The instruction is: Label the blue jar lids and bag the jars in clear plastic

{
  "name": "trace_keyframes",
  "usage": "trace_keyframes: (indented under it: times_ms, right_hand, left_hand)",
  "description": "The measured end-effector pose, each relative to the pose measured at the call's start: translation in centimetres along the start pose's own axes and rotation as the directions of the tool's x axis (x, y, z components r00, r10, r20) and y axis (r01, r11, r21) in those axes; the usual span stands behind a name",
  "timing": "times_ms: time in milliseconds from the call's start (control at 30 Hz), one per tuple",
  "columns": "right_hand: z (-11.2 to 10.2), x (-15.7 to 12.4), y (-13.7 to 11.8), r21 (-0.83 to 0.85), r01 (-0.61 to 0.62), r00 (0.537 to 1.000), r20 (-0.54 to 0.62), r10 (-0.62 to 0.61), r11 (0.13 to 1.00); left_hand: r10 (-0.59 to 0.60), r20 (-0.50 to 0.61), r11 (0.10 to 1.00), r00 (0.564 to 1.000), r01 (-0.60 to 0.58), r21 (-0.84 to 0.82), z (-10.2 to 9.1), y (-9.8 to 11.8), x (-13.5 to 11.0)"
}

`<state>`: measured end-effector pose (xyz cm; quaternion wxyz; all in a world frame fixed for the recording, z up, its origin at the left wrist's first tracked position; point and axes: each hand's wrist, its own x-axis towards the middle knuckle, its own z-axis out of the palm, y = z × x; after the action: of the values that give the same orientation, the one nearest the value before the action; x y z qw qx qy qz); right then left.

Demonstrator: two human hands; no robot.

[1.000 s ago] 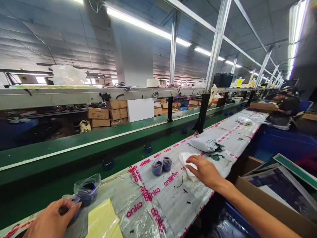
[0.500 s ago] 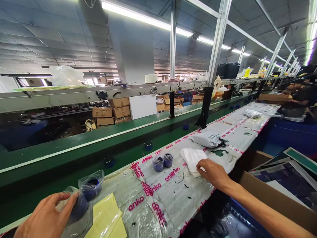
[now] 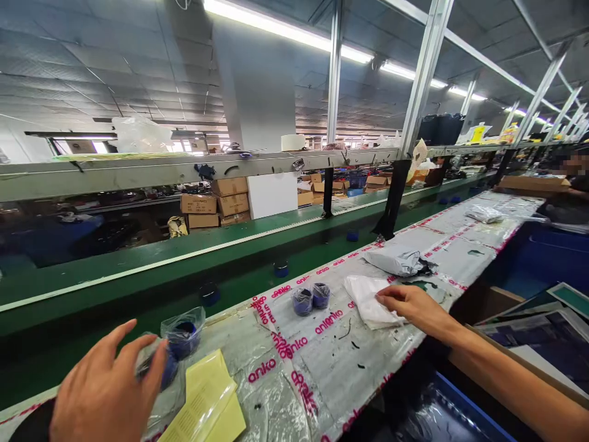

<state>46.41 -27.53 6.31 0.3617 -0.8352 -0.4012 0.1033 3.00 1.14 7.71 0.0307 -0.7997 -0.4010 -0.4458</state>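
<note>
My left hand (image 3: 108, 377) is open at the lower left, its fingers curved and apart beside a blue round item in clear plastic (image 3: 164, 370), which it partly covers. A second bagged blue item (image 3: 184, 336) stands just behind that one. At the right, my right hand (image 3: 416, 310) pinches the near edge of a white plastic bag (image 3: 365, 298), which lies flat on the bench, perhaps with others under it. Between the hands, two wrapped blue round items (image 3: 310, 299) sit side by side. Yellow printed sheets under clear film (image 3: 209, 393) lie near my left hand.
The bench (image 3: 322, 356) has a covering with pink lettering. Behind it runs a green conveyor (image 3: 248, 276) with several blue items on it. A torn white packet (image 3: 396, 261) lies beyond my right hand. Black-wrapped posts (image 3: 396, 199) hold a shelf. A blue bin (image 3: 455, 411) stands below.
My left hand has opened and lifted off the wrapped blue item. My right hand has closed on the edge of the white plastic bag. The view has shifted slightly.
</note>
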Motion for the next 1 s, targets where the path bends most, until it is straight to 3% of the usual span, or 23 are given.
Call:
trace_keyframes:
  times_ms: [67,133,167,233,333,467,567,633,700,767,833,867,933,1000]
  right_hand:
    - [0.2,-0.3,-2.2,0.167,-0.026,0.999,0.039,0.02,0.986]
    - [1.3,-0.7,-5.1,0.424,-0.068,0.993,0.115,0.021,0.903]
    - [2.3,-0.8,-6.7,0.526,-0.081,0.988,0.155,-0.002,0.846]
    - [5.1,-1.2,-10.1,0.627,-0.088,0.971,0.226,-0.073,0.774]
    - [10.4,-2.0,-15.3,0.672,-0.11,0.918,0.352,-0.185,0.732]
    - [16.6,-3.0,-21.2,0.735,-0.182,0.78,0.512,-0.359,0.653]
    - [19.5,-3.0,-24.2,0.733,-0.243,0.651,0.609,-0.454,0.635]
    - [21.0,-2.6,-25.6,0.71,-0.226,0.576,0.649,-0.497,0.667]
    - [22.4,-2.3,-26.8,0.673,-0.068,0.541,0.645,-0.539,0.737]
    - [23.8,-2.1,-28.0,0.523,0.366,0.526,0.566,-0.635,0.77]
    - [25.2,-2.1,-29.3,0.238,0.774,0.436,0.472,-0.767,0.586]
    - [26.0,-2.2,-30.0,0.114,0.878,0.375,0.438,-0.817,0.464]
    - [27.5,-2.7,-31.8,-0.001,0.95,0.286,0.405,-0.869,0.312]
    - [29.1,-3.2,-34.0,-0.051,0.967,0.25,0.379,-0.891,0.25]
  left_hand:
    - [0.089,-0.018,0.996,0.996,-0.088,0.029,0.0,2.9,-0.8]
    - [0.104,0.059,0.976,0.993,-0.091,-0.199,0.3,5.9,-2.3]
    - [0.087,0.129,0.935,0.988,-0.036,-0.352,0.4,7.4,-3.2]
    - [0.081,0.356,0.795,0.931,0.155,-0.587,0.8,10.2,-4.8]
    - [-0.02,0.525,0.583,0.851,0.436,-0.685,1.3,12.5,-5.9]
    - [-0.276,0.548,0.323,0.789,0.613,-0.721,0.6,10.8,-5.4]
    - [-0.288,0.57,0.16,0.77,0.625,-0.764,-0.9,7.1,-5.5]
    - [-0.318,0.561,0.192,0.765,0.631,-0.752,-2.1,4.4,-6.0]
    - [-0.413,0.491,0.384,0.767,0.635,-0.67,-3.5,1.8,-6.8]
    - [-0.454,0.345,0.678,0.821,0.57,-0.465,-5.2,-0.5,-7.6]
    - [-0.329,0.193,0.934,0.924,0.349,-0.077,-6.9,-2.4,-8.1]
    - [-0.235,0.158,0.967,0.959,0.215,0.135,-7.7,-3.3,-8.2]
    - [-0.111,0.142,0.899,0.984,0.039,0.437,-9.1,-4.7,-7.9]
    - [-0.111,0.122,0.823,0.986,0.022,0.568,-10.1,-6.0,-7.1]
